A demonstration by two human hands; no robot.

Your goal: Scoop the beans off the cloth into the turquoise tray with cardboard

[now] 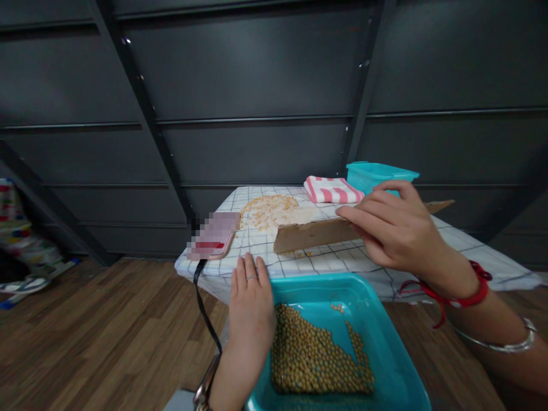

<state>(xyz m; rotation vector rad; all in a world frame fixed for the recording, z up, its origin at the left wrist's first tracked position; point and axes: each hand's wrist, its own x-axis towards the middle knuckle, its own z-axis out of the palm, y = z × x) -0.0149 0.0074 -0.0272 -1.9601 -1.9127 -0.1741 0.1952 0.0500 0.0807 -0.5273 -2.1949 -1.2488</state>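
Note:
My right hand (398, 228) grips a strip of brown cardboard (317, 235) on its edge, just above the checked cloth. Behind the strip, yellow grains with pale bits (269, 211) spread over the table, and a few lie under its lower edge. My left hand (252, 297) is open, its fingers stretched out towards the table's near edge. It rests against the left side of a teal plastic tub (377, 319). Inside the tub lies a layer of round tan beans (312, 354), with part of the bottom bare.
A phone (214, 235) with a black strap lies at the table's left edge. Towards the back are a folded pink-and-white striped towel (331, 189) and a second teal tub (377, 174). A dark panelled wall (257, 74) rises behind the table (466, 240).

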